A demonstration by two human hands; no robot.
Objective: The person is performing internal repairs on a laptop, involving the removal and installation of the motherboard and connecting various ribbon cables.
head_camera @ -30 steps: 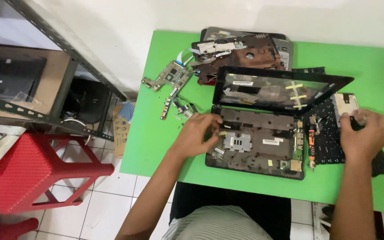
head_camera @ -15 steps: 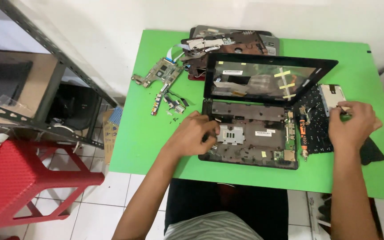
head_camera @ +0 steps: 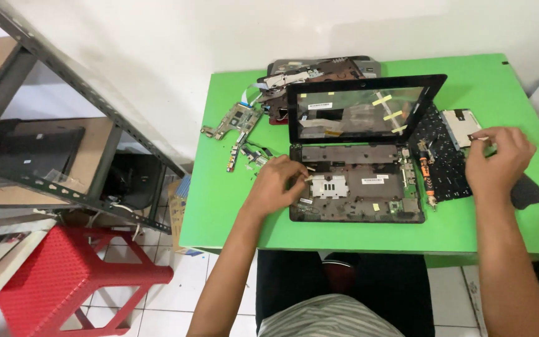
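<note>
Your left hand (head_camera: pixel 276 184) fingers pinched together on open laptop base (head_camera: pixel 357 187), left edge. Your right hand (head_camera: pixel 497 162) pinching small part over detached keyboard (head_camera: pixel 444 156), right of base on counter (head_camera: pixel 219 206).

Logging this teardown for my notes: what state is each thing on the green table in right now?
Laptop base: keyboard off, insides bared.
Laptop screen: upright, bezel off, taped.
Keyboard: detached, lying right of the base.
Circuit board: removed, loose on the table.
Casing parts: stacked behind the screen.
Left hand: fingertips on the base.
Right hand: pinching something small, hard to identify.
</note>
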